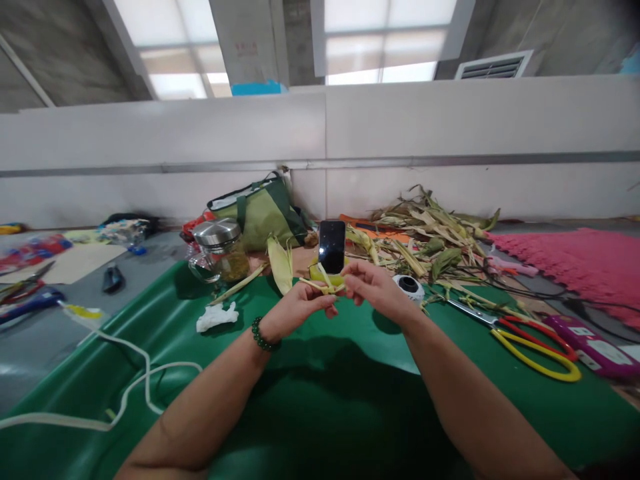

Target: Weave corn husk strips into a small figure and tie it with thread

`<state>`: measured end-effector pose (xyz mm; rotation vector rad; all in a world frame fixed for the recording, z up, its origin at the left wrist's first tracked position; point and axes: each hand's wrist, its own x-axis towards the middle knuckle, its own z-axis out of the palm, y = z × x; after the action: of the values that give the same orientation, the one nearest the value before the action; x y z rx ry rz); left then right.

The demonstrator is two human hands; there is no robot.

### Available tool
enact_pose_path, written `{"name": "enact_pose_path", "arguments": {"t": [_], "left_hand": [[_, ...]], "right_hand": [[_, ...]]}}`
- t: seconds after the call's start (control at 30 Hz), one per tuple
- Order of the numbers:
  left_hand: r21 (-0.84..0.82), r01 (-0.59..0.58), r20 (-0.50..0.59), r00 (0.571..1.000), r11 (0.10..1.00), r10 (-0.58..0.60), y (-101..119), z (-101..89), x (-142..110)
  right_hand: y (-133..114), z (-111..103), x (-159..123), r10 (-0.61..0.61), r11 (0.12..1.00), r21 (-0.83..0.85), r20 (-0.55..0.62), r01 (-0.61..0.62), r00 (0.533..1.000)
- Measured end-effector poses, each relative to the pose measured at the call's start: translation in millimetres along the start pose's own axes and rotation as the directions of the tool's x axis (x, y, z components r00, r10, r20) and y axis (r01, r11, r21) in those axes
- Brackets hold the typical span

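Observation:
Pale yellow-green strips of corn husk (326, 289) are pinched between the fingertips of my left hand (299, 305), which wears a dark green bead bracelet. My right hand (374, 288) is closed at the right end of the same strips, its fingertips bunched together on them. Both hands hover above the green mat (320, 407). Just behind them a phone (332, 245) stands upright in a yellow-green holder. A broad corn husk leaf (281, 265) lies to the left of the phone, and a white roll with a dark core (408, 287) sits right of my right hand.
Large scissors (530, 343) with red and yellow handles lie at right beside a purple packet (593, 347). Behind is a heap of dried husks (440, 230). A glass jar (220, 250), green bag (267, 217), crumpled tissue (217, 317) and white cable (135, 383) are at left.

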<state>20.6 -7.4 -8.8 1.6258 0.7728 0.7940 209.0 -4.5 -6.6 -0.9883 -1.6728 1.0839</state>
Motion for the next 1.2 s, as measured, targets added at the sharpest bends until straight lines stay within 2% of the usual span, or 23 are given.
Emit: {"name": "enact_pose_path", "arguments": {"t": [0.07,0.27,0.4,0.5,0.6,0.67,0.77,0.93,1.0,1.07,1.13,1.2], "left_hand": [[0.007,-0.021,-0.026,0.999,1.0,0.021,1,0.6,0],[0.064,-0.012,-0.125,0.992,0.998,0.02,0,4.7,1],[0.109,-0.066,-0.163,0.983,0.992,0.084,2,-0.6,0],[0.106,-0.063,-0.151,0.985,0.992,0.078,4,-6.6,0],[0.045,-0.025,-0.147,0.989,0.999,0.031,2,-8.0,2],[0.004,-0.003,-0.13,0.992,1.0,0.004,-1,-4.3,2],[-0.033,0.016,-0.087,0.996,0.999,-0.019,-4,6.3,2],[-0.027,-0.038,-0.153,0.988,0.999,0.034,-1,18.6,0],[-0.006,-0.062,-0.168,0.984,0.998,0.061,0,18.1,0],[-0.068,-0.059,-0.148,0.988,0.996,0.049,-1,16.2,0],[-0.161,-0.027,-0.101,0.995,0.987,0.011,-4,14.6,0],[-0.19,0.016,-0.042,0.999,0.982,-0.025,-8,13.9,-1]], "right_hand": [[-2,4,-2,-0.039,0.998,-0.039,0.019,0.039,0.999],[-5,13,-8,-0.135,0.983,-0.131,-0.026,0.131,0.99],[-4,5,-8,-0.128,0.983,-0.144,-0.115,0.111,0.985],[0,-3,-4,-0.097,0.983,-0.166,-0.074,0.083,0.993],[4,-3,-1,-0.162,0.956,-0.258,-0.077,0.137,0.984],[5,2,-2,-0.236,0.925,-0.329,-0.098,0.193,0.967],[7,16,-4,-0.293,0.892,-0.378,-0.063,0.248,0.954],[9,28,-5,-0.279,0.929,-0.308,-0.216,0.206,0.936],[6,23,-5,-0.229,0.946,-0.266,-0.145,0.185,0.963],[1,16,-5,-0.158,0.96,-0.232,0.005,0.155,0.987],[-3,8,-5,-0.091,0.977,-0.176,0.154,0.118,0.984],[-5,1,-5,-0.039,0.992,-0.106,0.304,0.075,0.952]]}}
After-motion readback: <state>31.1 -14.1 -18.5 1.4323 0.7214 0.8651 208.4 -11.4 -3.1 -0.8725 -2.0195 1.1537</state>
